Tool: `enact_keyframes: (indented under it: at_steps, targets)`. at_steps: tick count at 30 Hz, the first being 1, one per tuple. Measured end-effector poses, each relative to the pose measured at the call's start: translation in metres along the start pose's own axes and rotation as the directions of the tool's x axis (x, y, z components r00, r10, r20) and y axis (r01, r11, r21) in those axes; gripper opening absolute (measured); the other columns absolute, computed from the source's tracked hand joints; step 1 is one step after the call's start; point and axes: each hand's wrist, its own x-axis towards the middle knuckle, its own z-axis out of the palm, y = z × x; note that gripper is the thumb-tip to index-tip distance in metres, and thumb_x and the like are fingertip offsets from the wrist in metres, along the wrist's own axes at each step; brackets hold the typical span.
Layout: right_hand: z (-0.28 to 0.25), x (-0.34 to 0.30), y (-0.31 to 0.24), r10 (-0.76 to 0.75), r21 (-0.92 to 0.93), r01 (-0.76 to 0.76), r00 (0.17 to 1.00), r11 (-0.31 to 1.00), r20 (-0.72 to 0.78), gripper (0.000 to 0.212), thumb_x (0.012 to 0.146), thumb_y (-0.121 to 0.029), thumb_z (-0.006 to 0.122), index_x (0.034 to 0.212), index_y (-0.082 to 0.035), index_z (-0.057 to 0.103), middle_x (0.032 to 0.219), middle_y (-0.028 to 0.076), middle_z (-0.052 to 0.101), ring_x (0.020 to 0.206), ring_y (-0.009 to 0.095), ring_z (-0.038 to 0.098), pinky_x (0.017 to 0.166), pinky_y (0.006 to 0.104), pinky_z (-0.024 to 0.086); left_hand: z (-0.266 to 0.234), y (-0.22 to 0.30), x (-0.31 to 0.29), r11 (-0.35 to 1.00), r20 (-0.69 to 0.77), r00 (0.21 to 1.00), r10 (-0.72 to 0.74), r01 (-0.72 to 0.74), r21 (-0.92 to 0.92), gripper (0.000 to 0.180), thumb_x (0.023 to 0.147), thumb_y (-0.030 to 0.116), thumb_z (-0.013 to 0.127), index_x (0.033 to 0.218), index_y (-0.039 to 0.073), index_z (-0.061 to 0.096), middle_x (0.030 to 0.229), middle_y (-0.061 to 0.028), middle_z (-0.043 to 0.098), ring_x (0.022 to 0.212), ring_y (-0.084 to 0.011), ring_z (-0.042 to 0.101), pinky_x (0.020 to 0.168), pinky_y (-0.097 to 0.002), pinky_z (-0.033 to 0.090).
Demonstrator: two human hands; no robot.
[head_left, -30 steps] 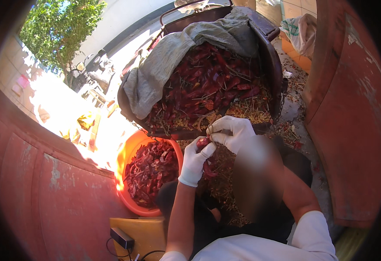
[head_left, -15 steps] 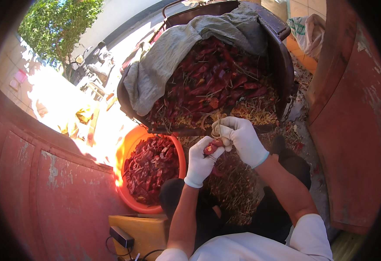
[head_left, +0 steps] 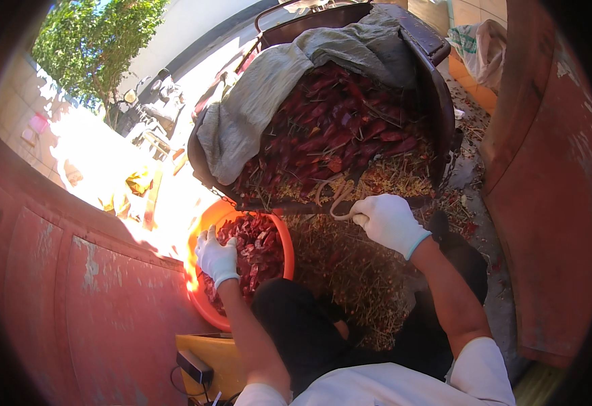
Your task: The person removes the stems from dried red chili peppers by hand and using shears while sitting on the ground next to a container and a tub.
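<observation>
My left hand (head_left: 216,258), in a white glove, is over the orange tub (head_left: 288,254) with its fingers apart and nothing held. Dark red dried chili pieces (head_left: 258,237) fill the tub below it. My right hand (head_left: 390,224), gloved too, is closed on one tan loop handle of what looks like a pair of scissors (head_left: 340,203). Their dark blades point away from me, and the tips are hard to make out. Just beyond lies a big heap of whole dried red chilies (head_left: 329,128) in a dark metal cart (head_left: 444,128), partly covered by a grey cloth (head_left: 255,101).
Stems and scraps (head_left: 363,277) litter the ground between my knees. A yellow wooden box (head_left: 225,358) with a small black device (head_left: 194,367) stands at lower left. Red wooden doors (head_left: 120,298) flank me on both sides. A white sack (head_left: 478,51) is at far right.
My left hand has moved left and down from beside my right hand to over the tub, and the chilies it held are out of it. My right hand has shifted slightly right and nearer.
</observation>
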Motion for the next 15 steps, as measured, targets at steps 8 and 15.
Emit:
enact_keyframes:
  at_steps: [8,15]
  targets:
    - [-0.002,0.003,-0.014,0.020,0.067,-0.027,0.994,0.997,0.110,0.025,0.091,-0.034,0.064,0.096,-0.013,0.075,0.087,0.012,0.072,0.087,0.033,0.069,0.079,0.0462,0.054,0.008,0.114,-0.012,0.676,-0.108,0.889,0.444,-0.412,-0.611,0.028,0.089,0.022,0.071,0.115,0.013,0.073,0.109,-0.0081,0.071,0.099,-0.0268,0.068,0.087,-0.0352,0.053]
    - [0.005,0.007,-0.013,-0.004,0.084,0.000,0.999,0.996,0.046,0.024,0.091,-0.035,0.063,0.094,-0.013,0.074,0.087,0.012,0.072,0.089,0.033,0.069,0.079,0.0465,0.054,0.021,0.172,-0.002,0.769,-0.025,0.847,0.531,-0.494,-0.407,0.025,0.087,0.030,0.073,0.107,0.014,0.075,0.103,-0.0057,0.073,0.088,-0.0296,0.069,0.080,-0.0363,0.053]
